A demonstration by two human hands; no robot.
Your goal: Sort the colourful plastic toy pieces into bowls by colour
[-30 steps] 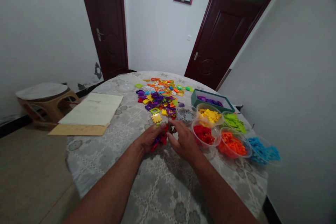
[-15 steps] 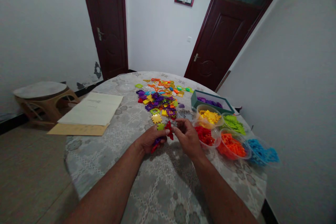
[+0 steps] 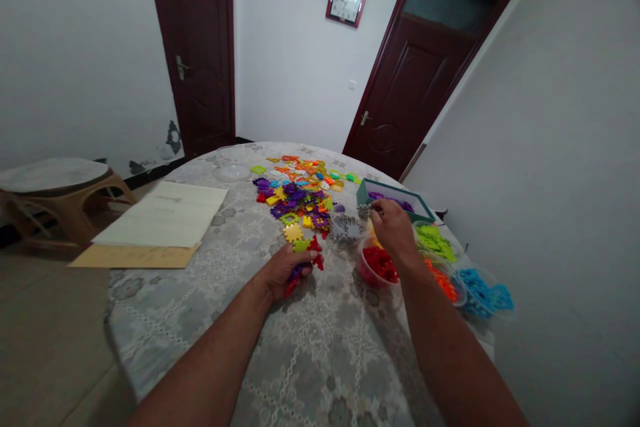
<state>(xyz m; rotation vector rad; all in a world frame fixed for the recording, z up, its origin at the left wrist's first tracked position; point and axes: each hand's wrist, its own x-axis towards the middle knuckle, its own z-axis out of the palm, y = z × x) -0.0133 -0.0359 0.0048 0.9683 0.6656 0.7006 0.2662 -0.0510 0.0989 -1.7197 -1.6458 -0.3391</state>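
My left hand (image 3: pixel 285 270) is closed around several plastic building pieces. A red piece (image 3: pixel 316 252) and a lime-green piece (image 3: pixel 301 246) stick out above the fingers, with purple and red ones lower down. Between the fingertips of my right hand (image 3: pixel 393 227) is a grey building piece (image 3: pixel 363 211), held above and just beyond a batch of grey pieces (image 3: pixel 349 227). Below that hand stands a clear bowl of red pieces (image 3: pixel 379 263). My right hand and forearm partly hide a bowl of yellow pieces (image 3: pixel 371 240) and a bowl of orange pieces (image 3: pixel 442 280).
A mixed pile of coloured pieces (image 3: pixel 297 199) lies mid-table. Right of it are a green box (image 3: pixel 425 215) with purple pieces, lime-green pieces (image 3: pixel 435 241) and blue pieces (image 3: pixel 483 292). Paper sheets (image 3: pixel 163 213) lie at left, near a stool (image 3: pixel 55 177).
My right hand has moved away from the left, up and to the right, carrying the grey piece over the containers. My left hand stays in place with its pieces. The view has shifted slightly.
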